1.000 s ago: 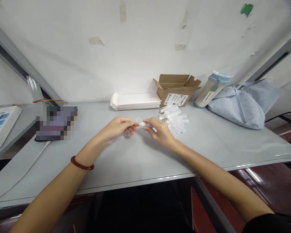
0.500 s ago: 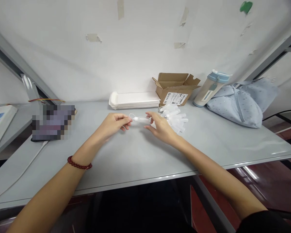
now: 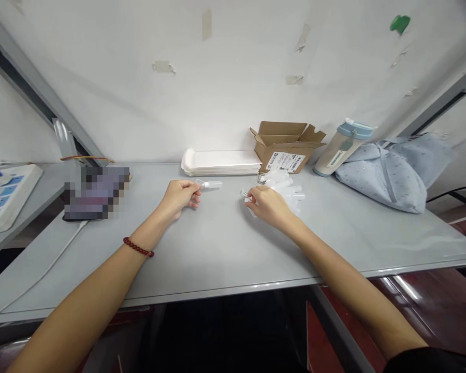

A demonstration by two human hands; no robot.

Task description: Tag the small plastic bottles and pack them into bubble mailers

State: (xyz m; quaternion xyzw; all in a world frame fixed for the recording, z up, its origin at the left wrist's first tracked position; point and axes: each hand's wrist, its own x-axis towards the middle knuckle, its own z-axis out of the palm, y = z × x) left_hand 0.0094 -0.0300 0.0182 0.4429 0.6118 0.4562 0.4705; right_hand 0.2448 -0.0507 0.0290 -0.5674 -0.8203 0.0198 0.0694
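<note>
My left hand (image 3: 180, 198) pinches the thin loop end of a small translucent plastic tube (image 3: 213, 184), which points right, just above or on the table. Over to the right, my right hand (image 3: 267, 202) has its thumb and forefinger closed on a small tube with a thin loop (image 3: 244, 194), at the near-left edge of a pile. That pile of similar white translucent tubes (image 3: 281, 181) lies behind and beside the right hand, partly hidden by it. Most of the tube in my right fingers is hidden.
Behind the pile stand an open cardboard box (image 3: 285, 155) and a stack of flat white pieces (image 3: 225, 161). A bottle with a blue lid (image 3: 339, 147) leans near a pale blue cloth bag (image 3: 384, 173). At left lies a blurred-out device (image 3: 97, 197) with a white cable (image 3: 50, 264).
My right hand has let go of the tube in my left hand and moved right to the pile, where its fingers have closed. The left hand has shifted slightly left with its tube.
</note>
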